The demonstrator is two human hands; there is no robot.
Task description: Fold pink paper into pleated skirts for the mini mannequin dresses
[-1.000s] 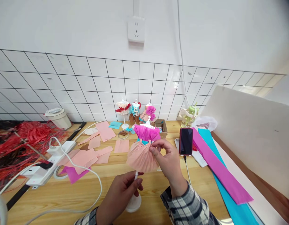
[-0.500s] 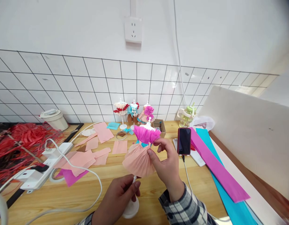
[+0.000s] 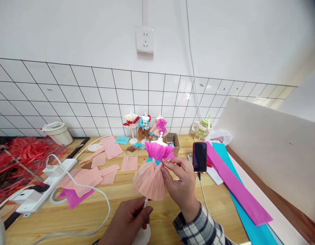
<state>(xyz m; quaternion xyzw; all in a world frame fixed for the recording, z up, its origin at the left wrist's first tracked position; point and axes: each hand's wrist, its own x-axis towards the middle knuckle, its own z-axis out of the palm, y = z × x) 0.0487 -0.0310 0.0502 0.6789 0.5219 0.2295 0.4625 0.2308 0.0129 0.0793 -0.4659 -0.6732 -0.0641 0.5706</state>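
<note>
The paper dress [image 3: 150,179] sits on a little white stand [image 3: 145,204]. It is held up over the middle of the counter's [image 3: 172,204] near edge. The skirt is soft peach pink, with many small folds, and it spreads out like a fan. The top part is bright pink and fans out the other way. A bit of blue shows at the waist between them. The left hand [image 3: 127,221] is closed around the thin pole of the stand, just under the skirt. The right hand [image 3: 181,182] has its thumb and first finger pressed together on the dress's right side at the waist, and its other fingers are bent loosely. The skirt and the left fingers hide most of the pole. The picture's bottom edge cuts off the round foot of the stand and the left wrist. Only a small white tip of the doll form peeks over the bright pink top. Three more little dressed stands [image 3: 144,123] wait at the far edge of the counter by the tiles, too small to see well. A small box [image 3: 173,140] is near them, and I cannot tell what is inside it. A dark phone [image 3: 199,157] stands just right of the right hand.
</note>
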